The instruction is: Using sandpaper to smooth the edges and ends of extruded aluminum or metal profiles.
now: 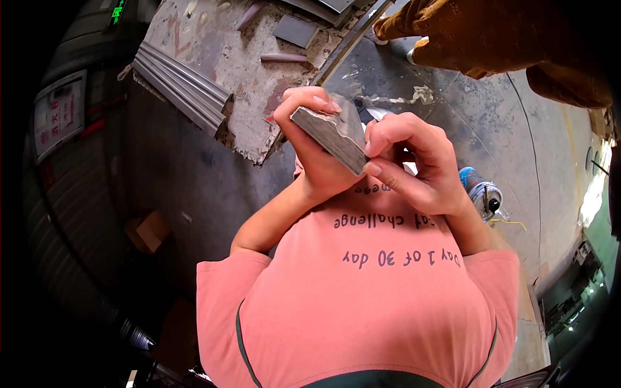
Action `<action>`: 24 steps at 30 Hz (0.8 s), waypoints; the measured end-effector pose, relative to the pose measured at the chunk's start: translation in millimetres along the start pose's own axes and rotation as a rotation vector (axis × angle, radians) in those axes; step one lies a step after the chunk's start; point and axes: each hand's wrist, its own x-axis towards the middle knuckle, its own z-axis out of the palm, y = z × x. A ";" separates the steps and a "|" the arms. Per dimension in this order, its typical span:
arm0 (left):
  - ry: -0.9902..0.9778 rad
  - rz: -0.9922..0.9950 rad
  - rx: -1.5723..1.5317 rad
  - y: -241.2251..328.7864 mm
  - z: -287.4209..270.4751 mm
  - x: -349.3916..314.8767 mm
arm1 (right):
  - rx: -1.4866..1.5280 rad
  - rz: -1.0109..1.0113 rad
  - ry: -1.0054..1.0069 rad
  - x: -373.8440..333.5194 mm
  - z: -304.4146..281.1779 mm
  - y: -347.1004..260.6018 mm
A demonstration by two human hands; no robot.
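In front of my chest I hold a small grey slab (331,141), tilted, with a streaky flat side and a ragged pale line along its upper edge. My left hand (309,139) is wrapped round it, fingers over the far side. The thumb and forefinger of my right hand (417,161) pinch at its lower right corner, where the pale edging runs. Whether those fingertips grip the edging or the slab itself is too small to tell. The slab's far face is mostly hidden.
Ahead to the left stands a worn, stained workbench (210,64) with long grey strips (181,87), a flat grey plate (295,31) and a narrow stick (283,58). A person in brown clothing (479,35) is at the far right. A blue-and-white can (482,195) and a cardboard box (148,231) stand lower down.
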 end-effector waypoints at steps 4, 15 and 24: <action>-0.004 -0.005 -0.043 -1.6 1.0 1.1 | -0.034 -0.046 -0.027 2.7 -2.7 1.5; -0.007 0.015 0.008 -3.2 1.3 3.8 | -0.052 -0.044 0.001 3.9 -2.8 0.1; -0.026 0.007 -0.007 -9.4 -3.4 -1.1 | -0.075 -0.135 -0.036 9.7 -2.4 4.8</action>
